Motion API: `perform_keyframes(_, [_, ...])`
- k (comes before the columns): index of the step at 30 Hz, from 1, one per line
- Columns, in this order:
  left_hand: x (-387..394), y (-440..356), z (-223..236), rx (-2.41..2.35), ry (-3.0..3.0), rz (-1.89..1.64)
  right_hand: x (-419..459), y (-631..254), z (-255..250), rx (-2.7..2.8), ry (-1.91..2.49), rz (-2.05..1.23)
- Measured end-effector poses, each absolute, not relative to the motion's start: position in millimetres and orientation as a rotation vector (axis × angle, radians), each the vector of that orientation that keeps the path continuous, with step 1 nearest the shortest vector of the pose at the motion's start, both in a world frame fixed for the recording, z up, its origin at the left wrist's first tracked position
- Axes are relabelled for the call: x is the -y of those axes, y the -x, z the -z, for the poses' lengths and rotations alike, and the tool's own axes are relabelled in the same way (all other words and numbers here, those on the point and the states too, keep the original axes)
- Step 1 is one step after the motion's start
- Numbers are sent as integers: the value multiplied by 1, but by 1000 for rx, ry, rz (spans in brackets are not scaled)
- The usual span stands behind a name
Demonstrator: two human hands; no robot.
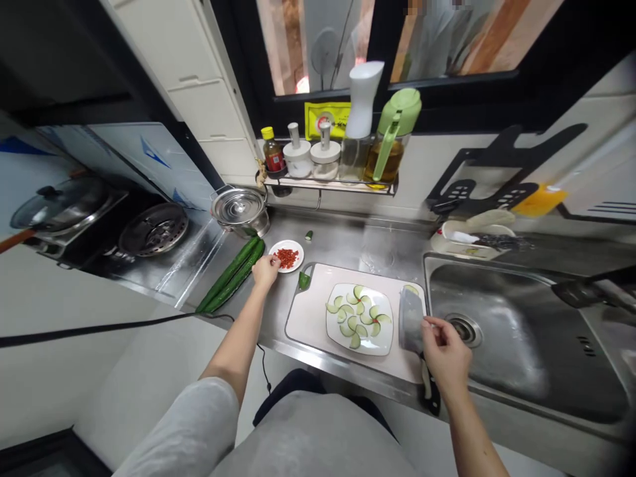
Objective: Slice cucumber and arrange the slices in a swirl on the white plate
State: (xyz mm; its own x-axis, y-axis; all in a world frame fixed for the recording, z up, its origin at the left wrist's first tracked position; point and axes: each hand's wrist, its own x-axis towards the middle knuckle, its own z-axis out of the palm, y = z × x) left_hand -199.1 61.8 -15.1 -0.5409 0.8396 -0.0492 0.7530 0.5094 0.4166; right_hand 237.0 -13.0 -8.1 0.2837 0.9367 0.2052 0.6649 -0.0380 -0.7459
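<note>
My left hand (265, 273) is at the near left rim of a small white dish (299, 248) of chopped red bits (287, 256), its fingertips pinched together. Anything between them is too small to make out. A pink cutting board (307, 317) carries a white plate (342, 340), on which cucumber slices (354, 326) lie in pinwheel shapes, with red specks at some centres. Over the board's right edge, my right hand (447, 354) has thumb and fingers closed in a pinch beside a cleaver (411, 321) lying flat; what they hold, if anything, is hidden.
Two whole cucumbers (233, 275) lie left of the dish, near a steel pot (241, 209). Cucumber end pieces (304, 281) sit around the board's upper left corner. The sink (517, 338) is at right, the stove (144, 238) at left. A condiment shelf (328, 184) hangs behind.
</note>
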Motion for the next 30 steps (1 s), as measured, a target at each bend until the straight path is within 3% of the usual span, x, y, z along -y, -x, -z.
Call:
perform_keyframes(6, [-82,200,29,-2497,-1492,-228,16,-233,7,1468,1817,-477])
perform_keyframes(16, [-96,201,40,-2457,-1568,-107,20,-232,8,1510,1847,-477])
perform_keyframes(20, [-94,202,41,-2468,-1475,-279,18,-231,8,1510,1854,-485])
perform_keyframes(25, [-91,199,35,-2211,-1066,-820,15,-232,10,1518,1853,-480])
perform_keyframes(30, [-81,182,20,-1959,-968,-945,12,-226,10,1554,1787,-485])
